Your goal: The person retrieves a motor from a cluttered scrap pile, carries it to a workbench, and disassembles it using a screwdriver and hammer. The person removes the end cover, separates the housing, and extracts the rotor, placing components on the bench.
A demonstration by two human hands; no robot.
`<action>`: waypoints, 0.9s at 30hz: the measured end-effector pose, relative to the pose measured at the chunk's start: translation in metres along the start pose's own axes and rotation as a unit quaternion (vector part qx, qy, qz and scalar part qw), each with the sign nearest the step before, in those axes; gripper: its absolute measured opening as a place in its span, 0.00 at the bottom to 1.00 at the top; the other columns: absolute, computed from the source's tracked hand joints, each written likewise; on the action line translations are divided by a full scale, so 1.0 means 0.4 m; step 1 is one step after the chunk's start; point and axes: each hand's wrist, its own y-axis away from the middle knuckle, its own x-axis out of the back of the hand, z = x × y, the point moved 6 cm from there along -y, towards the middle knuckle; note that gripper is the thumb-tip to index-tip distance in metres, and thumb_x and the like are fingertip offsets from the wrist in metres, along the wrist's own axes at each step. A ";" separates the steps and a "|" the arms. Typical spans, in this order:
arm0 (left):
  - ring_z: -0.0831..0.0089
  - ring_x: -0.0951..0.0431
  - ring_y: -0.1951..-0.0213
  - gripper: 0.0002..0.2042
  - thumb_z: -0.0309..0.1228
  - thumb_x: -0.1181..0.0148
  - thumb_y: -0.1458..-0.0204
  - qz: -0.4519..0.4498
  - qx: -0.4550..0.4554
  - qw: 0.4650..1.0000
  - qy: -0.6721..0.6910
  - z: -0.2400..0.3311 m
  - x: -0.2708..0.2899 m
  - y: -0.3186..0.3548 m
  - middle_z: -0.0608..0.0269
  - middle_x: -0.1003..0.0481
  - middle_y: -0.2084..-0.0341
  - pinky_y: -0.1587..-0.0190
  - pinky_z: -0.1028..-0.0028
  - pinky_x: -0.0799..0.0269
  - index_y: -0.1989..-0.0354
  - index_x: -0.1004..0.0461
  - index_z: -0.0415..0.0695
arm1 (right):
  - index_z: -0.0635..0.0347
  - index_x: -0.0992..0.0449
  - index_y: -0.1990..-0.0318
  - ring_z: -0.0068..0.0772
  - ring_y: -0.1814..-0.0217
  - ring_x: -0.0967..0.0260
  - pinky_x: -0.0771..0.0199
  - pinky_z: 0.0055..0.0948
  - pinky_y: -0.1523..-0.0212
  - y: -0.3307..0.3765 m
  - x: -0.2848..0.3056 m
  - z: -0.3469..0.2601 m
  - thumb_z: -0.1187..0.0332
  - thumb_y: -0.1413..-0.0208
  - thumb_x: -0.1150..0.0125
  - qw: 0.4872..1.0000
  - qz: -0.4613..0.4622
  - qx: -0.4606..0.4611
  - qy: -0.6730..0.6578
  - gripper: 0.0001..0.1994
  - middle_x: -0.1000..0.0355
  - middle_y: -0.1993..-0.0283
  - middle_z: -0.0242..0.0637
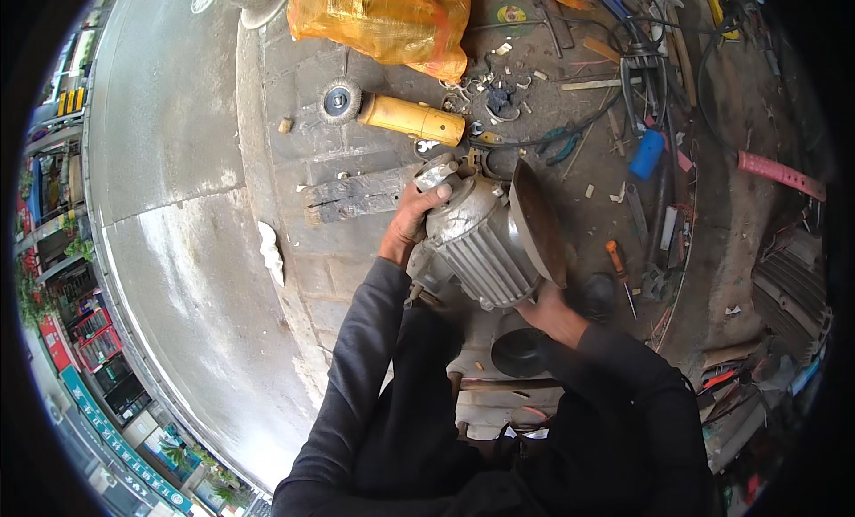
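Note:
Between my knees a grey metal electric motor [485, 245] with a finned body is held tilted. A wide, rusty round plate [538, 219] stands out on its right side. My left hand [411, 216] is closed on the metal fitting at the motor's upper left end, thumb on top. Down at the lower right, my right hand [554, 318] grips the motor near the bottom edge of the plate; its fingertips are partly hidden underneath. Just beyond the motor lies a yellow angle grinder [411, 119] with a wire brush wheel [340, 101].
A charred wooden block [354, 198] lies left of the motor. An orange sack [383, 23] sits at the far side. On the right are an orange-handled screwdriver [616, 257], a blue piece [647, 154], cables and scrap. A black round dish [519, 352] is near my feet.

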 end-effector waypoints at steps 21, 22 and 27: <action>0.62 0.18 0.53 0.23 0.38 0.35 0.39 0.259 0.101 0.961 -0.003 0.061 -0.049 0.316 0.49 0.20 0.53 0.48 0.64 0.21 0.44 0.27 0.29 | 0.52 0.37 0.29 0.47 0.24 0.43 0.45 0.55 0.25 0.232 -0.072 -0.165 0.44 0.31 0.62 0.822 0.092 -0.476 -0.299 0.31 0.41 0.25 0.45; 0.63 0.18 0.55 0.24 0.38 0.35 0.39 0.264 0.103 0.959 -0.009 0.063 -0.045 0.331 0.49 0.19 0.54 0.49 0.64 0.20 0.44 0.27 0.29 | 0.52 0.39 0.28 0.48 0.23 0.44 0.46 0.54 0.25 0.248 -0.066 -0.181 0.43 0.31 0.61 0.843 0.097 -0.480 -0.223 0.32 0.42 0.25 0.45; 0.64 0.18 0.55 0.19 0.37 0.36 0.37 0.305 0.102 0.947 -0.011 0.038 -0.008 0.361 0.52 0.19 0.56 0.50 0.64 0.21 0.48 0.25 0.33 | 0.52 0.42 0.26 0.48 0.22 0.46 0.51 0.51 0.23 0.259 -0.080 -0.213 0.41 0.34 0.55 0.905 -0.029 -0.422 -0.031 0.36 0.44 0.23 0.44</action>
